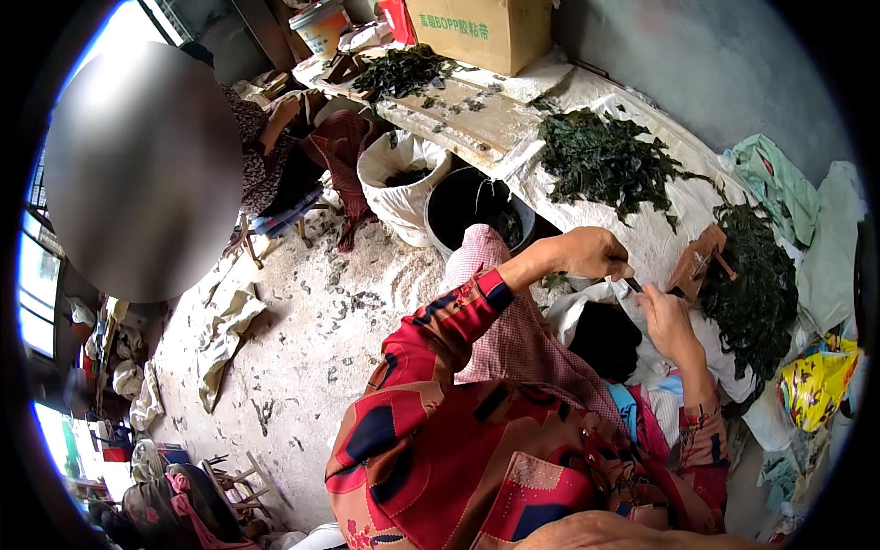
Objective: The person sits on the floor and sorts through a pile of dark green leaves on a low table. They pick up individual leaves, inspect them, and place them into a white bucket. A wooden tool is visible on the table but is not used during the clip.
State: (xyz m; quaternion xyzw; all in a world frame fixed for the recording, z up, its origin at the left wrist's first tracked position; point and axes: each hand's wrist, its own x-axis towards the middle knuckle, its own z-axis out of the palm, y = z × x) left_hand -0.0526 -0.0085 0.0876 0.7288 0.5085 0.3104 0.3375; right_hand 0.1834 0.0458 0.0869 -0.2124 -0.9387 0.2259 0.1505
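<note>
My left hand [595,252] pinches one end of a short dark strip [633,284], which looks like seaweed. At its other end, the fingertips of my right hand [665,317] grip the same strip. Beneath my hands is a white-lined container [584,295] with a dark inside; its contents are hard to make out. A reddish-brown wooden block [696,258] with a peg rests just beyond my right hand, against a heap of dark green seaweed [753,295]. A second seaweed heap [605,161] lies on the white sheet [543,185] ahead.
A black bucket [440,206] and a white-lined bucket [401,148] stand below the bench's edge. Farther along the bench are more seaweed [405,69] and a cardboard box [474,34]. A co-worker [254,151] sits at left. Scraps and a cloth [223,337] litter the floor.
</note>
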